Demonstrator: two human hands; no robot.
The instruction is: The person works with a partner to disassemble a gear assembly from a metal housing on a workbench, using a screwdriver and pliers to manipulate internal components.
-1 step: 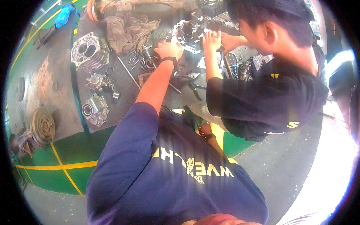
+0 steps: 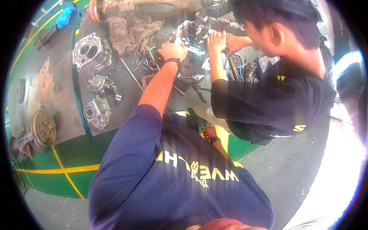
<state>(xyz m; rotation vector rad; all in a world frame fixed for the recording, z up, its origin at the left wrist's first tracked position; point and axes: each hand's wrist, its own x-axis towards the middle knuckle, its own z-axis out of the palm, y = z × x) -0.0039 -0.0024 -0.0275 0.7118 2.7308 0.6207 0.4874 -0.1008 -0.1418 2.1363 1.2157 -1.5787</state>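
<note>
My left hand (image 2: 174,50) reaches out over the bench, its fingers curled down at the near left edge of a metal gear assembly (image 2: 191,32); what they grip, if anything, is hidden. A dark band circles that wrist. My right hand (image 2: 209,132) is low by my body, below the bench edge, in shadow; its finger pose is unclear. Across from my left hand, a co-worker's hands (image 2: 217,42) are at the right side of the same assembly. Below my left wrist lie a long metal rod (image 2: 176,89), a flat gasket-like plate (image 2: 146,79) and pliers (image 2: 200,92).
Left on the bench are a large cast housing (image 2: 92,51), a smaller metal part (image 2: 100,83) and a round-bored casing (image 2: 97,112). A crumpled cloth (image 2: 132,32) and several bolts (image 2: 137,61) lie nearby. The co-worker (image 2: 268,92) leans in close on my right. A rusty flanged disc (image 2: 44,129) is far left.
</note>
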